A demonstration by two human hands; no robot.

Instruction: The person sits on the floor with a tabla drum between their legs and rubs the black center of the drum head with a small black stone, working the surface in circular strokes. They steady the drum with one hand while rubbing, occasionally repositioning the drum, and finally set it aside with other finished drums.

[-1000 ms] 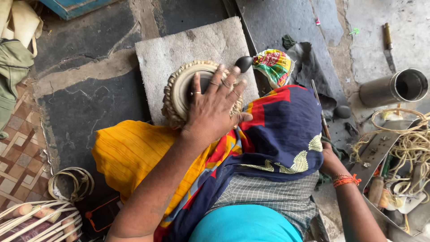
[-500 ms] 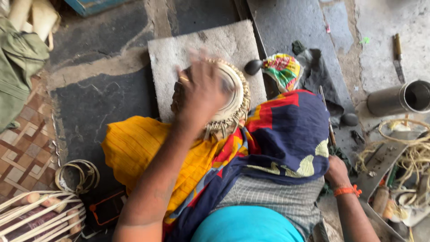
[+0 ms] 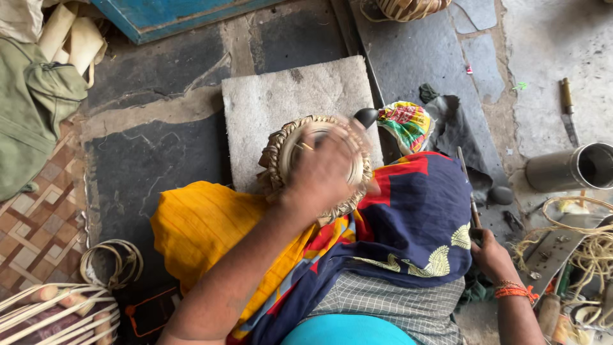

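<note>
A small round woven basket piece (image 3: 281, 150) of pale cane rests on my knee, over my yellow, red and navy cloth (image 3: 408, 223). My left hand (image 3: 322, 169) lies on top of it, blurred, with the fingers curled over its far rim. At my right side, my right hand (image 3: 491, 255), with an orange bangle on the wrist, is closed around a thin dark tool (image 3: 467, 185) that points up along my leg.
A grey stone slab (image 3: 274, 102) lies ahead on the dark floor. At the right are a metal cylinder (image 3: 568, 167), a knife (image 3: 567, 108) and loose cane strips (image 3: 590, 249). A green bag (image 3: 32, 108), a cane coil (image 3: 112, 262) and a basket (image 3: 51, 316) sit left.
My left hand went from lying flat with spread fingers to curling over the basket piece's far rim, which has shifted on my knee. My right hand and its tool have come into view.
</note>
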